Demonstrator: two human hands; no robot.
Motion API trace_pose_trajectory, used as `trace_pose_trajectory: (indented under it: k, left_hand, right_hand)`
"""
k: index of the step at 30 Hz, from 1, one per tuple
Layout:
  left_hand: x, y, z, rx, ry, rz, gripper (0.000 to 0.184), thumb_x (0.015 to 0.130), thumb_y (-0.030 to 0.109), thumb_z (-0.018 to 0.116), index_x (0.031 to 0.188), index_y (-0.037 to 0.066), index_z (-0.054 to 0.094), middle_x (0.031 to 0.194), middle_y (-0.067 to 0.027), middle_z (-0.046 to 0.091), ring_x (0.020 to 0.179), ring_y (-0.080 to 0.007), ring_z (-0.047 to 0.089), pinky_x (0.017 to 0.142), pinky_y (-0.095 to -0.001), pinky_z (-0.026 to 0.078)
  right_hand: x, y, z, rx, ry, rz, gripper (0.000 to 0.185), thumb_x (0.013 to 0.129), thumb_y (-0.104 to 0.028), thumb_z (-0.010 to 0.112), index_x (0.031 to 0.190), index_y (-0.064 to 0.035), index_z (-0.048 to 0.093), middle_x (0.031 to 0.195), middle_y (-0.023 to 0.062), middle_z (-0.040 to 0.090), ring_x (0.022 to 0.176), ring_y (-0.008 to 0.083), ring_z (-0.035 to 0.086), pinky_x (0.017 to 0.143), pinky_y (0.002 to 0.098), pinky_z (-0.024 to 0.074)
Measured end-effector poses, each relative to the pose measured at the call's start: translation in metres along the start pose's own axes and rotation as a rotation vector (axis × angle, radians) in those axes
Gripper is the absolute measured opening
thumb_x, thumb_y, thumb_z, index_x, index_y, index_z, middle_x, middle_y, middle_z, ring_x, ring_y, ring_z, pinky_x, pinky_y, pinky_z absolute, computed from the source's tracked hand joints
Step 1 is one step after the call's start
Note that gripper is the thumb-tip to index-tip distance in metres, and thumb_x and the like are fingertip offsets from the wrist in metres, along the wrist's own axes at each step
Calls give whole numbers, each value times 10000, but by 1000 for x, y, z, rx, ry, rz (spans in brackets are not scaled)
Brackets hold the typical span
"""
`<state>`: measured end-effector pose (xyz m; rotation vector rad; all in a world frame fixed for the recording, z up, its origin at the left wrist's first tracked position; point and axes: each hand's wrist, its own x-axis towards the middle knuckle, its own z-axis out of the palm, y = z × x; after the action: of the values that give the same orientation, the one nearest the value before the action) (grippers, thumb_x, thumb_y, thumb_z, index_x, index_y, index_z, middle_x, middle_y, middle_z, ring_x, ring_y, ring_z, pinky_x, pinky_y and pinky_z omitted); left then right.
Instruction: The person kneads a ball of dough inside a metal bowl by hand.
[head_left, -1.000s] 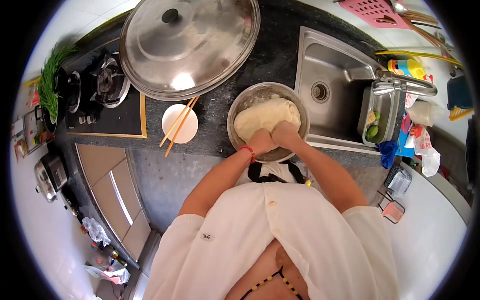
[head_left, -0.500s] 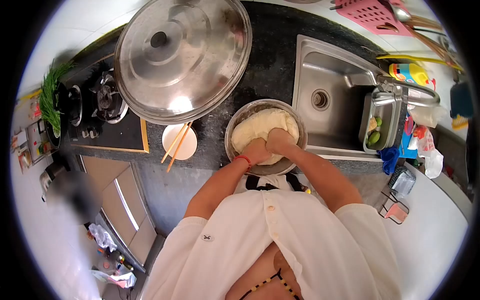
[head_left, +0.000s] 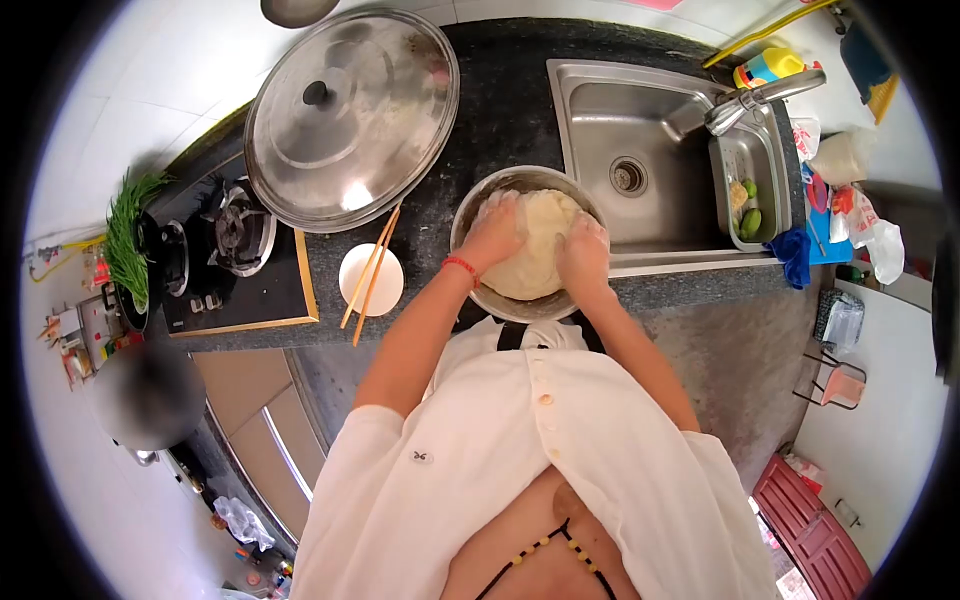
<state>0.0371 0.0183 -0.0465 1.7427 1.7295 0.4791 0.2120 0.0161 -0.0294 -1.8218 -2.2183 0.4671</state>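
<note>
A large pale lump of dough (head_left: 538, 252) sits in a round metal bowl (head_left: 530, 312) at the counter's front edge. My left hand (head_left: 498, 232), with a red band at its wrist, grips the dough's left side, fingers curled down between it and the bowl wall. On the other side my right hand (head_left: 584, 252) holds the dough's right edge, its fingertips partly hidden and whitish. Left of the bowl, a pair of chopsticks (head_left: 372, 270) rests across a small white bowl (head_left: 386, 290).
A big metal lid (head_left: 360, 130) lies behind the white bowl. To the right is a steel sink (head_left: 640, 125) with a strainer basket (head_left: 728, 185) holding green produce under the faucet (head_left: 760, 98). A gas stove (head_left: 240, 290) and green stalks (head_left: 130, 235) are at left.
My hands have moved apart, from pressing together on the dough's front to its left and right sides. The dough is now rounder and flatter. The camera view has shifted.
</note>
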Motion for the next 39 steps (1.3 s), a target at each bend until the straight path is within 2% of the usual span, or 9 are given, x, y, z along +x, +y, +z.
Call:
trace_pose_trajectory:
  k: [6, 9, 13, 19, 22, 25, 28, 31, 39]
  left_hand:
    - [21, -31, 14, -221, -239, -161, 678, 689, 165, 742, 1257, -6, 414, 1193, -231, 501, 1133, -365, 504, 980, -422, 408]
    - [5, -28, 15, -871, -247, -353, 741, 724, 122, 737, 1332, 38, 322, 1241, -185, 487, 1159, -304, 480, 947, -466, 420]
    - [-22, 0, -1, -940, -216, -680, 793, 740, 157, 726, 1343, 123, 212, 1230, -129, 465, 1155, -305, 460, 788, -625, 423]
    - [-24, -6, -36, -1201, -184, -724, 535, 779, 346, 640, 1203, 96, 433, 1190, -84, 507, 1109, -243, 488, 776, -476, 460]
    - [-24, -7, -28, -840, -53, -527, 459, 770, 390, 633, 1049, 36, 547, 1050, -108, 585, 957, -206, 557, 710, -373, 464]
    - [-38, 12, -47, -206, -167, -115, 438, 755, 403, 667, 872, -13, 596, 795, -139, 606, 725, -188, 576, 602, -336, 437]
    - [-41, 25, -65, -245, -528, -112, 445, 734, 392, 694, 656, -31, 582, 594, -166, 538, 556, -205, 522, 541, -358, 414]
    - [-41, 42, -74, -307, -631, -279, 439, 672, 304, 739, 806, -102, 641, 766, -258, 635, 741, -321, 647, 689, -373, 490]
    - [-46, 43, -39, -77, -569, -182, 326, 683, 258, 682, 748, -62, 667, 782, -273, 631, 780, -402, 636, 720, -430, 496]
  right_hand:
    - [48, -20, -13, -109, -217, -31, 202, 728, -57, 595, 908, 34, 603, 965, 195, 605, 976, 329, 558, 871, 424, 428]
    - [70, -24, 5, -131, -204, -152, 198, 714, -73, 605, 886, 25, 598, 928, 172, 615, 972, 331, 559, 900, 429, 421]
    - [81, -47, -5, -220, -282, -396, 225, 705, -87, 618, 921, -30, 596, 996, 163, 576, 1007, 327, 535, 879, 426, 428]
    - [60, -42, -36, -94, -390, -500, 289, 667, -117, 647, 941, -44, 592, 1037, 161, 514, 1013, 323, 502, 846, 417, 432]
    - [29, -39, -65, -60, -413, -637, 326, 636, -118, 657, 936, -29, 570, 993, 163, 519, 959, 340, 508, 829, 418, 441]
    - [-8, -37, -84, 59, -468, -678, 318, 629, -104, 646, 921, -18, 553, 952, 175, 525, 926, 358, 512, 820, 424, 445]
    - [-25, -33, -91, 209, -566, -577, 259, 633, -90, 626, 867, -7, 553, 896, 189, 551, 913, 358, 537, 815, 435, 446]
    - [-17, -26, -79, 137, -603, -479, 164, 651, -82, 605, 796, -8, 577, 813, 183, 589, 862, 340, 579, 781, 442, 461]
    - [-14, -28, -43, -251, -884, -477, 152, 706, -113, 572, 783, -63, 693, 773, 143, 665, 750, 313, 651, 673, 419, 511]
